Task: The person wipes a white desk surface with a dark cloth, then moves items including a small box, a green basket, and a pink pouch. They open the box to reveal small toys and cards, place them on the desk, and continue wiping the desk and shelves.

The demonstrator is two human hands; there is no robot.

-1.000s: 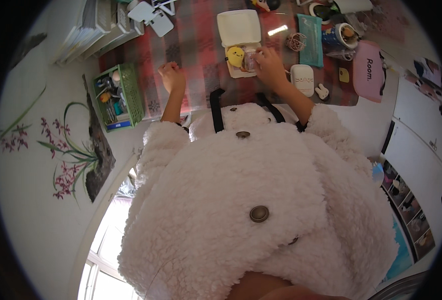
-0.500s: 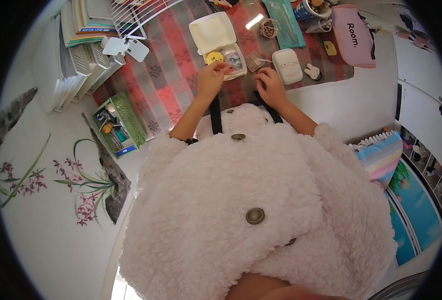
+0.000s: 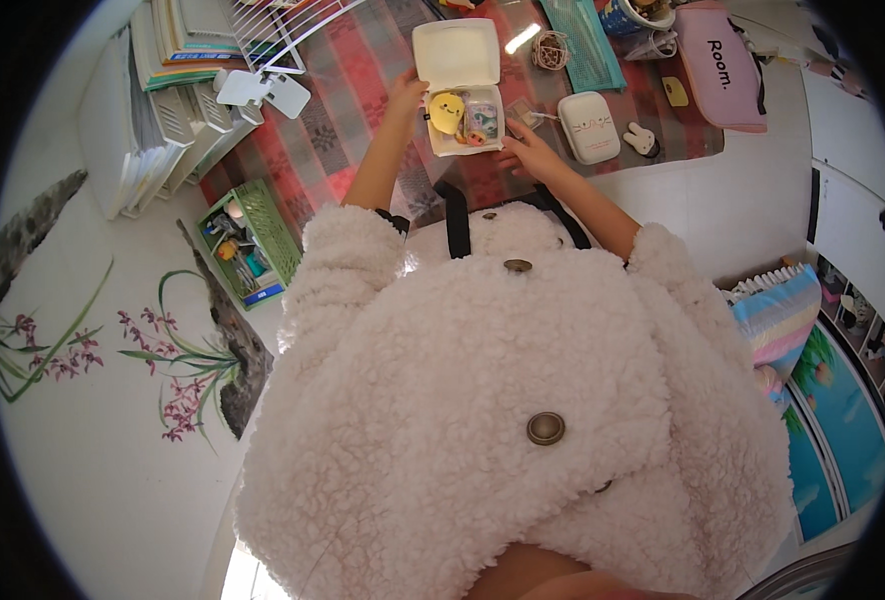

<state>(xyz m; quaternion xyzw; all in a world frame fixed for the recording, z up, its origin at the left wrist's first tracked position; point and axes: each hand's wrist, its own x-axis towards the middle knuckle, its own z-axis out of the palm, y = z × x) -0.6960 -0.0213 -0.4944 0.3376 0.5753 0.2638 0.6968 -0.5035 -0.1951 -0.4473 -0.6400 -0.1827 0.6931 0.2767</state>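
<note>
A white clamshell box (image 3: 457, 54) lies on the table with its lid folded back. Inside its tray sit a yellow smiley-faced piece (image 3: 448, 113) and a small clear packet with coloured bits (image 3: 483, 120). My left hand (image 3: 409, 92) grips the box's left side near the hinge; some of its fingers are hidden. At the near right corner, the thumb and fingers of my right hand (image 3: 529, 152) hold the box's edge. Just beyond that hand lies a small clear piece (image 3: 526, 112), partly covered. A white rounded case (image 3: 591, 128) stands to the right.
A white rabbit figure (image 3: 642, 140), teal mesh pouch (image 3: 583, 45) and pink bag (image 3: 720, 68) lie to the right. A woven ball (image 3: 550, 50) sits farther back. At left are a green basket (image 3: 268, 235), a white folding stand (image 3: 265, 92) and upright files (image 3: 133, 120).
My left hand has moved from over the box's contents to its left side. My right hand has come to its near right corner. The box is turned straighter.
</note>
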